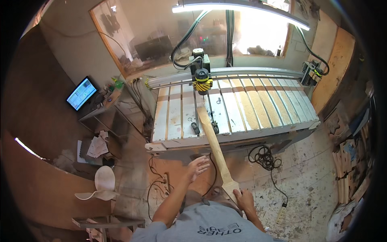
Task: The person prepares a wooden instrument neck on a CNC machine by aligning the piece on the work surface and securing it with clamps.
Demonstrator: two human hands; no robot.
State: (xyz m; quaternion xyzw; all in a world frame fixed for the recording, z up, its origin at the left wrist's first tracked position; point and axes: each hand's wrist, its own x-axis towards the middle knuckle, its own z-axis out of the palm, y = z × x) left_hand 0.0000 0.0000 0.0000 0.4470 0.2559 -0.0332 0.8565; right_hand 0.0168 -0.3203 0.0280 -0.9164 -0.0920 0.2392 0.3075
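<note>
My right hand (244,200) grips the wide near end of a long pale wooden guitar neck (218,155). The neck slants away from me over the front edge of a CNC router bed (169,117). Its far end lies at the bed, below the router spindle (202,80) with a yellow-and-black striped collar. Beside the neck my left hand (198,167) is held up, fingers stretched out and holding nothing. Two dark clamps, a left clamp (195,128) and a right clamp (215,127), flank the neck on the bed.
A metal gantry rail (258,71) spans the bed. Black cable (264,158) lies coiled on the floor at right, and a power strip (166,183) sits at left. Further left are a white chair (104,179) and a lit monitor (82,93). Wood pieces (346,161) are stacked far right.
</note>
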